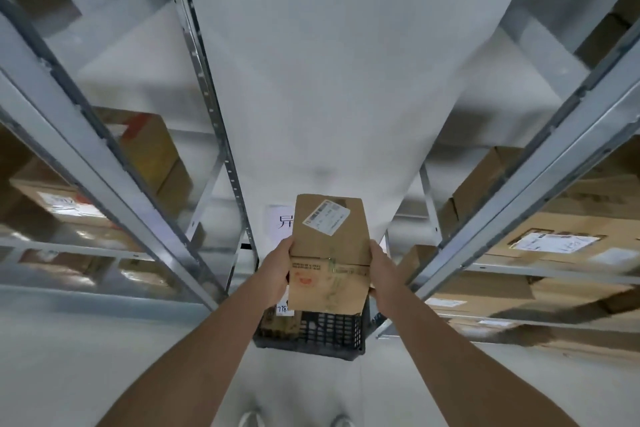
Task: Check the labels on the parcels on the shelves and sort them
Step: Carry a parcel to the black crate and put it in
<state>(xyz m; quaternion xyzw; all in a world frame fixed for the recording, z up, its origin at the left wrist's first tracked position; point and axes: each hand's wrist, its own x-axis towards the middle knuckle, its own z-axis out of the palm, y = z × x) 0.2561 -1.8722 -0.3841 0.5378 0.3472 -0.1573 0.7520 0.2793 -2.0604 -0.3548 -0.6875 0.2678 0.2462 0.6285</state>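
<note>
Small brown cardboard parcel [329, 253], flat and upright, held out at arm's length in the aisle between two shelving units, above a black plastic lattice crate [311, 331] on the pale floor. White printed label [326, 217] with a barcode sits skewed on the parcel's upper face; text too small to read. Lower face carries dark printed lines, a red stamp-like mark and a strip of tape across the fold. Left hand [277, 272] clasps the parcel's left edge, fingers curled round it, thumb on the front. Right hand [382, 276] clasps the right edge the same way, fingers wrapped behind. Both forearms bare, stretched forward from the bottom of the view. Crate holds at least one brown box and a white slip with handwritten digits, partly hidden by the parcel. A white paper sign [278, 224] with a dark handwritten character hangs on the white wall behind, mostly covered by the parcel. Grey metal shelving on the left [114, 156] holds several brown cartons, one with a white label and red tape. Grey metal shelving on the right [540, 163] holds more labelled brown cartons, stacked on several levels. Tips of two pale shoes [251, 419] at the bottom edge.
</note>
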